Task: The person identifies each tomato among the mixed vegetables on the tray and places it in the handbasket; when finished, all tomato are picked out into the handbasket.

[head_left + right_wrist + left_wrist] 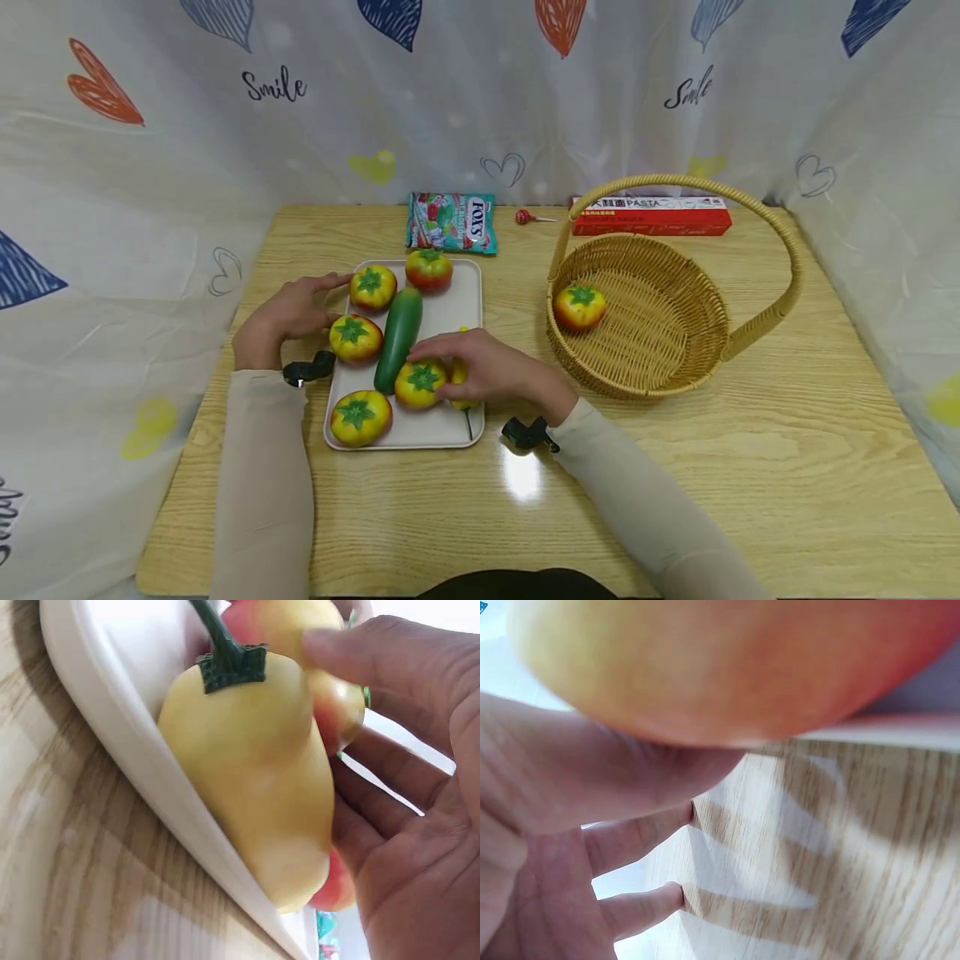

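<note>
On the white tray (442, 433) lie several red-and-yellow tomatoes with green leaf tops, a dark green cucumber (400, 333) and a yellow pepper (247, 765). My right hand (491, 367) reaches over the pepper and holds the tomato (420, 383) beside the cucumber, its thumb on the near side and its fingers curled round the far side. At the tray's left edge, my left hand (288, 317) has its fingers extended. Its thumb (652, 776) lies against the left middle tomato (356, 338), while other fingertips are down by the table.
A wicker basket (645, 333) with a tall handle stands to the right, one tomato (579, 308) inside. Along the back lie a teal FOX'S candy bag (452, 223), a red lollipop (523, 217) and a red pasta box (652, 221). A printed curtain (480, 108) hangs behind.
</note>
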A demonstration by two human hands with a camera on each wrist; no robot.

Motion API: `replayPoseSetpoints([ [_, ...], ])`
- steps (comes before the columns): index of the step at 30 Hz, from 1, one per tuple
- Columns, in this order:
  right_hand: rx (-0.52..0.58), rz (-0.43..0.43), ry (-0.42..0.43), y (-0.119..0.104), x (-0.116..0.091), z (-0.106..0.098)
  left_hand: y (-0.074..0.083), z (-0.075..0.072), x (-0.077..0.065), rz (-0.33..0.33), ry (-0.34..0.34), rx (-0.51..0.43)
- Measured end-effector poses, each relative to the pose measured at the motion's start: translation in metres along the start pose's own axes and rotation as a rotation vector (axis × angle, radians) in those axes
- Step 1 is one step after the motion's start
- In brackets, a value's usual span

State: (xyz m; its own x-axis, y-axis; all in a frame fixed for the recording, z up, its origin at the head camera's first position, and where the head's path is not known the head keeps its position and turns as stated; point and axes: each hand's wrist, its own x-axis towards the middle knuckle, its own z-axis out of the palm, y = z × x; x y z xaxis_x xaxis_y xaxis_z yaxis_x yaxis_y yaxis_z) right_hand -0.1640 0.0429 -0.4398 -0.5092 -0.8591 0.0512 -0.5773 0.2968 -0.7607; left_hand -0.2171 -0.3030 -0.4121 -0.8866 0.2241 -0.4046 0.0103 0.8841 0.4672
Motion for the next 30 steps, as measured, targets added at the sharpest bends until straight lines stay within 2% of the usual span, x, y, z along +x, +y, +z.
replayPoseSetpoints([
  [6,0.006,-0.066,0.059,-0.01,-0.001,-0.004,-0.001,0.0,-0.001,-0.005,0.001,0.0],
  [12,0.186,-0.099,0.166,-0.023,-0.02,-0.018,-0.002,-0.001,-0.001,0.021,0.007,0.008],
  [14,0.208,-0.095,0.191,-0.027,-0.031,-0.025,-0.002,-0.002,-0.002,0.022,0.009,0.008],
  [21,0.234,-0.009,0.297,-0.026,-0.087,-0.049,0.0,0.0,-0.001,0.008,-0.005,0.002],
  [27,0.281,0.077,0.449,-0.013,-0.148,-0.069,-0.001,0.0,-0.001,0.029,-0.006,0.009],
  [30,0.338,0.115,0.529,-0.005,-0.171,-0.079,0.0,0.0,-0.002,0.025,-0.01,0.004],
])
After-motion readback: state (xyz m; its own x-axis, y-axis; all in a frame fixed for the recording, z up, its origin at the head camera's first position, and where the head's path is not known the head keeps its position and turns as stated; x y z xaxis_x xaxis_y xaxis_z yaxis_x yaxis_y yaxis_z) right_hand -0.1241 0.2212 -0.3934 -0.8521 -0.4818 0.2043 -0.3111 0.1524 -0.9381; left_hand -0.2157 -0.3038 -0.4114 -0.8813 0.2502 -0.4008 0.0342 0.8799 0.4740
